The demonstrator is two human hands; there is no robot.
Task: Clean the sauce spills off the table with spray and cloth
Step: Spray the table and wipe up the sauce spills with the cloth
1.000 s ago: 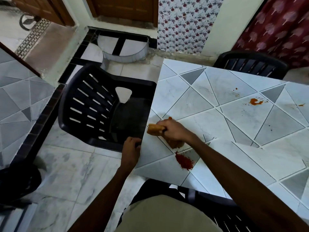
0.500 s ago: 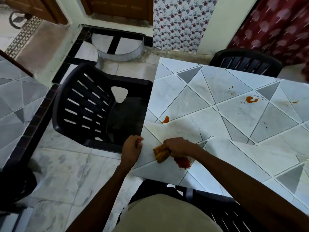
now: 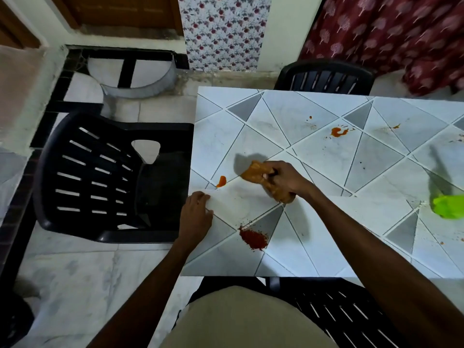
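My right hand (image 3: 285, 180) is shut on a bunched orange-brown cloth (image 3: 256, 172) pressed on the white tiled table (image 3: 376, 222). My left hand (image 3: 195, 217) rests on the table's left edge, holding the edge. A small orange sauce blob (image 3: 221, 181) lies just left of the cloth. A red grainy spill (image 3: 254, 238) sits near the front edge, below the cloth. Another orange splash (image 3: 339, 131) and small specks (image 3: 395, 126) lie farther back. A bright green object (image 3: 448, 205), blurred, stands at the right edge; it may be the spray bottle.
A black plastic chair (image 3: 100, 177) stands at the table's left side, another black chair (image 3: 324, 77) at the far side, and a third black chair (image 3: 339, 305) under me. A red patterned curtain (image 3: 389, 33) hangs at the back right.
My right hand carried the cloth from the red spill near the front edge back up and away from me. The red spill is uncovered again. The camera view shifted right.
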